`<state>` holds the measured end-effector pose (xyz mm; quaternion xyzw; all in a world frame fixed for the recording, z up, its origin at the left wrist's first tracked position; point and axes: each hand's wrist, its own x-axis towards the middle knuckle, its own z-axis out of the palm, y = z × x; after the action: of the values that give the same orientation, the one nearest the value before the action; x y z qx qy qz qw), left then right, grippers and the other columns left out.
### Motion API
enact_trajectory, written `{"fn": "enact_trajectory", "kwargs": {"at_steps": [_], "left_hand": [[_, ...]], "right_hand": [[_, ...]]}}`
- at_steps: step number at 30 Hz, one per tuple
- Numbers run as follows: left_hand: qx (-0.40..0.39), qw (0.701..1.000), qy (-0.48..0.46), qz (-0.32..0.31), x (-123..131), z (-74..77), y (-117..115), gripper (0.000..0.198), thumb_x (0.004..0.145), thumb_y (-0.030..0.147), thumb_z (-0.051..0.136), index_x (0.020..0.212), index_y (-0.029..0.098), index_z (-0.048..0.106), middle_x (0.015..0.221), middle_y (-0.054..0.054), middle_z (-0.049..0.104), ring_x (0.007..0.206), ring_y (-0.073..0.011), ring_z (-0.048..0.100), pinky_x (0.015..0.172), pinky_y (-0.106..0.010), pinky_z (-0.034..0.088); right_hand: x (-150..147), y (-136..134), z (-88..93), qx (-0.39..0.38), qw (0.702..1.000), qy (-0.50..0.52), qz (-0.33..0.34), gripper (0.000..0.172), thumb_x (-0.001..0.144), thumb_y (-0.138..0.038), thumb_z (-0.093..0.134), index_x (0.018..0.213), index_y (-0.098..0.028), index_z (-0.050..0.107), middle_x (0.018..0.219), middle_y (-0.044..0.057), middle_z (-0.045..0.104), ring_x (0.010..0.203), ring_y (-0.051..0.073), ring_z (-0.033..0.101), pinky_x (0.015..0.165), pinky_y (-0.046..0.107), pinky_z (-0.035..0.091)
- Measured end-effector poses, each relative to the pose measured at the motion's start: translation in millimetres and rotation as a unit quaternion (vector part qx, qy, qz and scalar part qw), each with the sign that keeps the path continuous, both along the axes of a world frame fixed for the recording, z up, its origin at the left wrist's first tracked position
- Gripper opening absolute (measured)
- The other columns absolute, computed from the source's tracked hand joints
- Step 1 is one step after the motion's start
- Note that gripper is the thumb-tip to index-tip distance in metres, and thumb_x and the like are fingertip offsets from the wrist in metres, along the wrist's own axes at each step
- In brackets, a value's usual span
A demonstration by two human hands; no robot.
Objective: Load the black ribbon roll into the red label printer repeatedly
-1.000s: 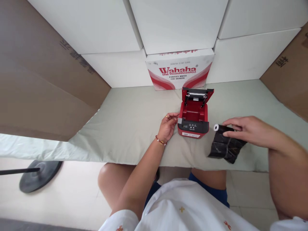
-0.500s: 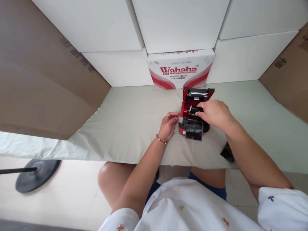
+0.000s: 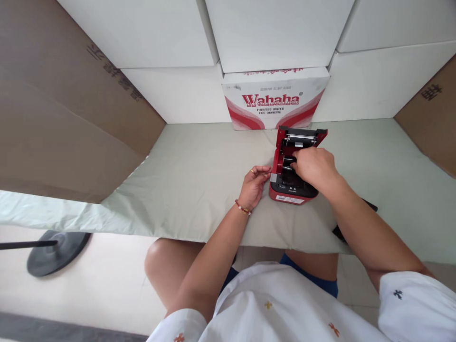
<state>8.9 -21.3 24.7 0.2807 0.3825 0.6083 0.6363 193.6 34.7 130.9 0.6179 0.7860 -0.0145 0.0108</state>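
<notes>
**Student:** Reading from left to right, how is the step in hand best done?

**Tutor:** At left, the left hand [image 3: 252,189] is loosely curled and encloses nothing visible; its fingertips lie at the side wall of the red printer [image 3: 292,190], though whether they press is unclear. A light brace there should, in my judgement, stop the body sliding. At centre, the black roll [image 3: 287,162] would best be lowered level, its length running across the bay, without forcing. At right, the right hand [image 3: 318,166] pinches the roll between thumb and forefinger, the other fingers being hidden. An even release would likely let the roll settle without tilting.

**Student:** What could spoil it?

**Tutor:** The dark, glossy flap [image 3: 292,178] on the near side of the pinch might be trapped beneath the roll; it is probably best guided toward the printer's front.

**Student:** Where does the roll lie relative to the grip?

**Tutor:** Take the right hand's pinch as reference. To its left, beyond the printer's wall, is the left hand, near the roll but apart from it. Just left of the pinching thumb, the roll's left end shows inside the bay; its right part is hidden behind the hand. Directly beyond the pinch stands the raised lid [image 3: 302,129]. To the right and nearer the wearer, a black piece [image 3: 370,205] lies partly hidden by the right forearm.
</notes>
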Motion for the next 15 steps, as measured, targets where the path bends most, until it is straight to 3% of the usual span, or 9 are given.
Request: {"fn": "enact_trajectory", "kwargs": {"at_steps": [3,7,9,12,15], "left_hand": [[0.007,0.999,0.032,0.033,1.7,4.7,-5.7,0.021,0.078,0.022,0.085,0.095,0.021,0.073,0.104,-0.005,0.076,0.101,-0.0187,0.071,0.101,-0.036,0.055],[0.115,0.968,0.194,0.111,2.6,19.1,-25.9,0.021,0.089,0.038,0.085,0.102,0.024,0.078,0.116,-0.008,0.070,0.114,-0.0240,0.066,0.101,-0.036,0.054],[0.170,0.950,0.241,0.099,2.7,24.8,-35.2,0.024,0.097,0.045,0.077,0.112,0.027,0.080,0.129,-0.010,0.067,0.126,-0.0272,0.063,0.106,-0.038,0.053],[0.163,0.955,0.237,0.072,2.7,24.0,-39.7,0.035,0.099,0.051,0.073,0.128,0.032,0.077,0.148,-0.010,0.061,0.142,-0.0299,0.057,0.117,-0.041,0.050],[0.124,0.968,0.218,0.028,1.6,15.4,-36.1,0.047,0.100,0.057,0.071,0.140,0.032,0.070,0.153,-0.010,0.061,0.143,-0.0295,0.058,0.123,-0.043,0.045]], "right_hand": [[3.7,-0.4,4.9,-0.001,0.999,0.030,0.031,0.029,0.097,-0.041,0.064,0.110,-0.024,0.085,0.098,0.015,0.083,0.085,0.031,0.074,0.068,0.039,0.051],[29.2,-17.1,11.8,-0.036,0.975,0.211,0.054,0.033,0.101,-0.044,0.059,0.114,-0.028,0.084,0.092,0.005,0.083,0.082,0.024,0.074,0.074,0.036,0.052],[49.1,-29.8,8.3,-0.004,0.956,0.294,-0.007,0.037,0.103,-0.049,0.056,0.115,-0.027,0.084,0.089,0.004,0.082,0.080,0.023,0.074,0.077,0.036,0.054],[73.5,-43.1,-7.9,0.050,0.931,0.344,-0.115,0.048,0.103,-0.059,0.054,0.124,-0.024,0.080,0.097,0.009,0.083,0.089,0.028,0.076,0.085,0.042,0.058],[76.6,-46.5,-26.9,-0.041,0.906,0.416,-0.070,0.059,0.107,-0.067,0.043,0.131,-0.026,0.077,0.122,0.010,0.083,0.113,0.031,0.077,0.102,0.048,0.059]]}}
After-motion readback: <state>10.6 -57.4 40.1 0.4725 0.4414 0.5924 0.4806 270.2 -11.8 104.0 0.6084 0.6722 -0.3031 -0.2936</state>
